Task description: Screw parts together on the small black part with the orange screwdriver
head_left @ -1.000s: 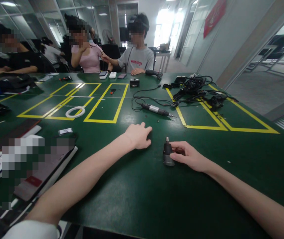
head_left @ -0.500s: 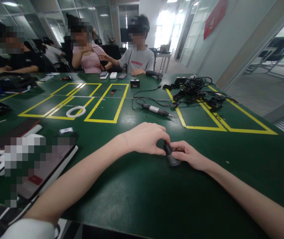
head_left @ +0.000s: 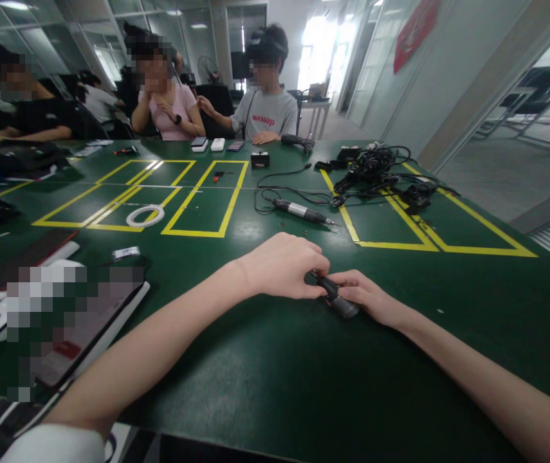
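My left hand (head_left: 288, 267) closes its thumb and fingers on the narrow end of a small black flared piece (head_left: 345, 307), whose exact kind I cannot tell. The wide grey-black end points down and to the right, just over or on the green table (head_left: 255, 360). From the other side, my right hand (head_left: 365, 294) pinches the same piece near its middle. The fingertips of both hands partly cover it. Beyond my hands lies an electric screwdriver (head_left: 298, 210) with a silver band, its cord trailing behind.
Yellow tape outlines (head_left: 195, 234) mark the table, with a white ring (head_left: 145, 216) lying across one. Tangled black cables (head_left: 374, 168) sit at the back right. A tablet-like device (head_left: 105, 334) is beside my left forearm. Several people sit across the table.
The flared piece has tipped over, its wide end swinging to the right. Both hands keep hold of it. Across the table, the person in pink has moved their arms.
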Action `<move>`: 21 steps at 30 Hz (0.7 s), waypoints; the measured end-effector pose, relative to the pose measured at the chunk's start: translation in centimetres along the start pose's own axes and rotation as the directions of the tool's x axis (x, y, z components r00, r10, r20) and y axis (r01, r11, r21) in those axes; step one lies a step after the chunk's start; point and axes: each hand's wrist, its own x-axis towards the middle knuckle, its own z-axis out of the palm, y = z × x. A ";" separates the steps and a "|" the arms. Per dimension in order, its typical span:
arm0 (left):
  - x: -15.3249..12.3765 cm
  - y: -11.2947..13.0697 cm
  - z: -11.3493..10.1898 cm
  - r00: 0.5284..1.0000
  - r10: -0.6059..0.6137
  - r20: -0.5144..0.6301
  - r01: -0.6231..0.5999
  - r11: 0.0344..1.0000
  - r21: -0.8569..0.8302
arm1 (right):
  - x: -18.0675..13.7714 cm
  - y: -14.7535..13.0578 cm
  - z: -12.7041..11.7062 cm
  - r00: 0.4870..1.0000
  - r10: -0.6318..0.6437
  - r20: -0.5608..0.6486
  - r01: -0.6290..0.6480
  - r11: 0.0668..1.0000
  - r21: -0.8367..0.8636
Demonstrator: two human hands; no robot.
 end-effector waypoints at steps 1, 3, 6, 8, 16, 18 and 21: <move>0.0 0.0 0.0 1.000 0.003 -0.006 -0.003 1.000 0.010 | 0.0 0.0 0.0 1.000 0.003 -0.003 -0.003 1.000 -0.001; 0.0 0.1 0.1 1.000 0.009 -0.012 -0.009 1.000 0.014 | 0.0 0.1 0.0 1.000 0.001 -0.019 -0.001 1.000 -0.005; 0.0 0.2 0.2 1.000 0.001 -0.011 -0.001 1.000 0.005 | 0.0 0.3 0.1 0.999 -0.010 -0.040 0.009 1.000 -0.027; 0.0 0.2 0.2 1.000 -0.004 -0.014 0.005 1.000 0.012 | 0.0 0.2 0.1 0.999 -0.017 -0.040 0.016 0.999 -0.039; 0.1 0.3 0.5 1.000 -0.009 -0.016 0.009 1.000 0.013 | -0.1 0.3 0.0 0.998 -0.026 -0.060 0.024 0.999 -0.035; 0.1 0.4 0.5 1.000 -0.005 -0.023 0.005 1.000 0.009 | -0.2 0.5 -0.1 0.998 -0.024 -0.060 0.021 0.998 -0.053; 0.1 0.5 0.6 0.999 0.005 -0.038 -0.004 1.000 0.017 | -0.2 0.7 -0.2 0.998 -0.037 -0.047 0.034 0.997 -0.067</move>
